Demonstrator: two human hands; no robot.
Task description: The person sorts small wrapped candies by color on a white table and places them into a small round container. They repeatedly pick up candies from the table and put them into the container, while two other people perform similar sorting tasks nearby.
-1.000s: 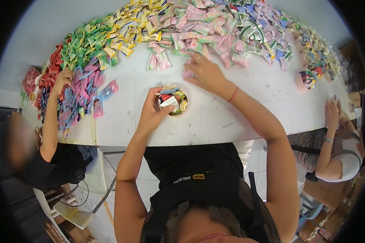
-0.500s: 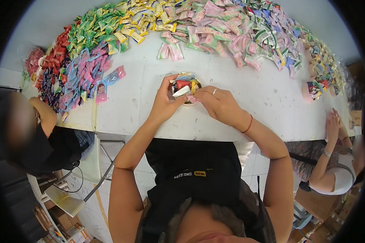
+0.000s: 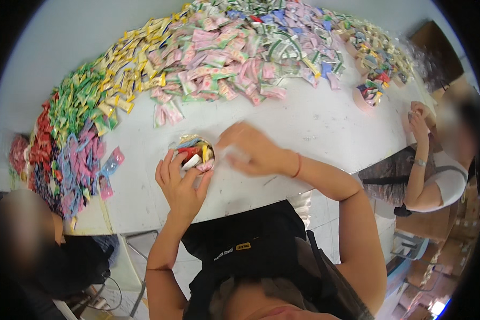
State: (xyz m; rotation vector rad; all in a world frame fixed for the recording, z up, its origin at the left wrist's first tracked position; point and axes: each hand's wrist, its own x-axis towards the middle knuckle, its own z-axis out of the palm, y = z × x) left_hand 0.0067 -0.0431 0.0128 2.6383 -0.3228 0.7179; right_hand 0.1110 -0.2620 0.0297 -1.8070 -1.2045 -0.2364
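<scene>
A small round cup (image 3: 213, 150) stands on the white table (image 3: 298, 122), filled with small wrapped packets in red, white, yellow, blue and pink. My left hand (image 3: 181, 189) grips its near side, fingers curled at the left and the thumb at the right of the rim. Just right of the cup is my right hand (image 3: 258, 152), above the table; its fingers are smeared by motion, and I cannot see anything in them. Two pink-and-green packets (image 3: 168, 113) lie beyond the cup, at the near edge of a big heap of pink packets (image 3: 213, 58).
Heaps of yellow (image 3: 138, 50), green (image 3: 80, 88) and red packets (image 3: 41, 130) curve along the far left. Pink-and-blue packets (image 3: 80, 165) lie nearer. Filled cups (image 3: 369, 95) stand far right. People sit on both sides, one person's hands (image 3: 418, 120) at the right table edge.
The view has turned to the right. My right hand has come off the packets at the cup and moved to its right. My left hand stays on the cup.
</scene>
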